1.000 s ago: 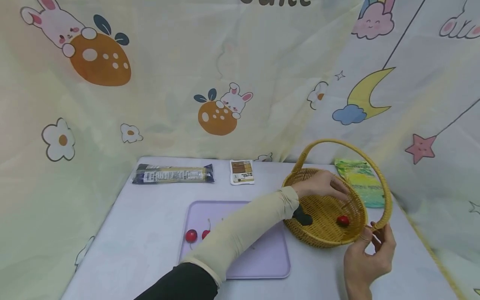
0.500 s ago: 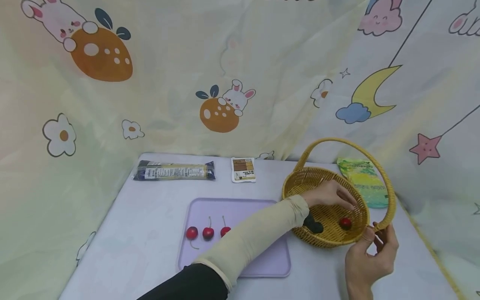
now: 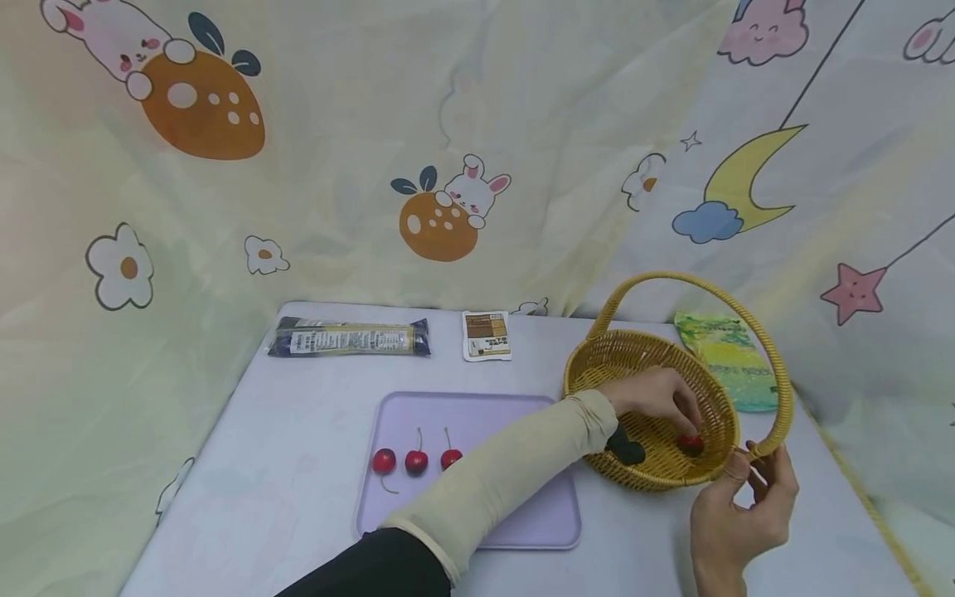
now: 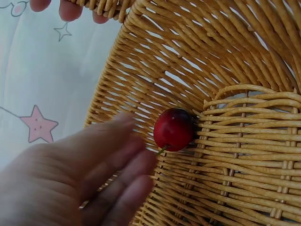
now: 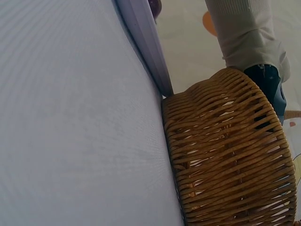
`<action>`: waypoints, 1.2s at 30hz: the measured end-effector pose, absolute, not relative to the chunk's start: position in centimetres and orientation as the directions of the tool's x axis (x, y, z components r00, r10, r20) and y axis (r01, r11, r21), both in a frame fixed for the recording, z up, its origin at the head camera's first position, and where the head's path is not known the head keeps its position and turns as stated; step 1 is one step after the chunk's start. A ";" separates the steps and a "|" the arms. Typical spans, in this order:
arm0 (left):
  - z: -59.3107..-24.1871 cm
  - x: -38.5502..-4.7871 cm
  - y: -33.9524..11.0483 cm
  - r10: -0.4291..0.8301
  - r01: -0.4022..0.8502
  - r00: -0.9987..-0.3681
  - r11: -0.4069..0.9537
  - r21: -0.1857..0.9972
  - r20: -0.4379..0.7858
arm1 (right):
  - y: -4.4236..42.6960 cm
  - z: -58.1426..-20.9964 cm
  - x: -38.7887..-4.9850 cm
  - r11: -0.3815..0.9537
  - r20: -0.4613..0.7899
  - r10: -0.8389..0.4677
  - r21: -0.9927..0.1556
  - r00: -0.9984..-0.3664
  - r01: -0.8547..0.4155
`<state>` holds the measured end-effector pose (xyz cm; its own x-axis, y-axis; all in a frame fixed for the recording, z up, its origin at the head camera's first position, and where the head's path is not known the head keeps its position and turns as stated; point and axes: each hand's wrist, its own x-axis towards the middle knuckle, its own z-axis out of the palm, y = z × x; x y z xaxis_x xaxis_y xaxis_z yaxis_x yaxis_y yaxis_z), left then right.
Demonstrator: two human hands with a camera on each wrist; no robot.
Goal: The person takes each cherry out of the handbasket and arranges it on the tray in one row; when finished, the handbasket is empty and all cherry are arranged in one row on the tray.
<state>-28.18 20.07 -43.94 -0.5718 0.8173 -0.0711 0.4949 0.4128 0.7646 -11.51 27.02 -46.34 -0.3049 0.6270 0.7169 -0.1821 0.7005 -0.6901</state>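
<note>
My left hand [image 3: 660,396] reaches into a round yellow wicker basket [image 3: 597,356] with a tall arched handle. One red cherry [image 3: 690,446] lies inside, near the basket's right wall. In the left wrist view the fingertips [image 4: 146,162] are beside this cherry [image 4: 174,129], and its short green stem runs towards them. No pinch on the stem is plainly visible. My right hand [image 3: 742,514] grips the basket at the foot of the handle, on the right rim. The woven side of the basket [image 5: 230,155] fills much of the right wrist view.
A lilac tray [image 3: 537,531] lies left of the basket, partly covered by the left sleeve [image 3: 492,481]. Three cherries [image 3: 416,462] show on it. Behind stand a long dark packet [image 3: 351,338], a small white sachet [image 3: 487,336] and a green-yellow packet [image 3: 734,365].
My left hand has moved right and down inside the basket, and its fingers have come down to the cherry. The right hand keeps its hold on the basket.
</note>
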 end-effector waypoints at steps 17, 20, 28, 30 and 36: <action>-44.1 -27.6 20.2 0.870 0.495 -0.442 0.440 0.750 -0.219 | 27.2 -46.5 -11.7 0.695 0.719 0.634 -0.691 -0.284 -0.199; -44.2 -27.5 20.3 0.876 0.518 -0.437 0.433 0.738 -0.207 | 27.1 -46.4 -11.7 0.695 0.720 0.635 -0.691 -0.279 -0.201; -43.5 -26.7 20.4 0.874 0.488 -0.396 0.459 0.742 -0.280 | 27.2 -46.7 -11.7 0.699 0.719 0.633 -0.690 -0.286 -0.187; -43.4 -26.6 20.4 0.882 0.488 -0.374 0.449 0.749 -0.286 | 27.5 -47.0 -11.7 0.705 0.720 0.629 -0.687 -0.295 -0.175; -43.7 -26.8 20.5 0.889 0.498 -0.372 0.435 0.750 -0.269 | 27.6 -47.0 -11.7 0.708 0.721 0.625 -0.685 -0.299 -0.170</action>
